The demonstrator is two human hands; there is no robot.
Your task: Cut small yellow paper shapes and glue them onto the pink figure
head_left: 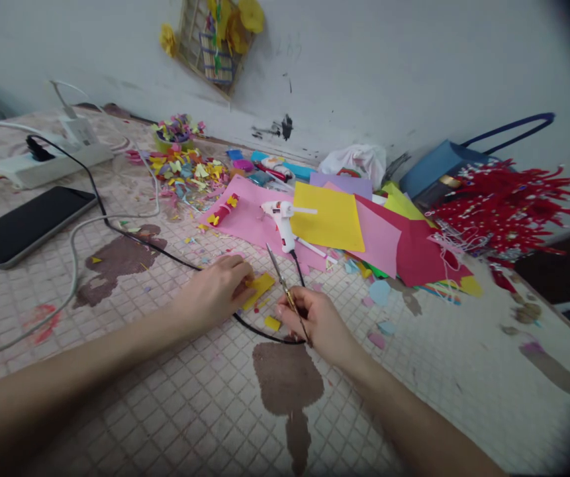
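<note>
My left hand [220,288] has its fingers closed on a yellow paper strip [261,290], low over the table. To its right, my right hand [314,318] grips a pair of scissors [288,291], whose pointed tips face up and away to the left. A small yellow paper piece [272,323] lies between the hands. Just beyond them a white glue gun [283,224] rests on pink paper [245,228], beside a yellow sheet [329,217]. A small red roll with yellow pieces [224,210] sits on the pink paper.
A black cord [165,253] runs across the table under my left hand. A phone [26,222] and a power strip [53,165] are at left. Paper scraps [190,172] pile at the back. Red fuzzy stems [503,205] and a blue bag [431,169] stand at right.
</note>
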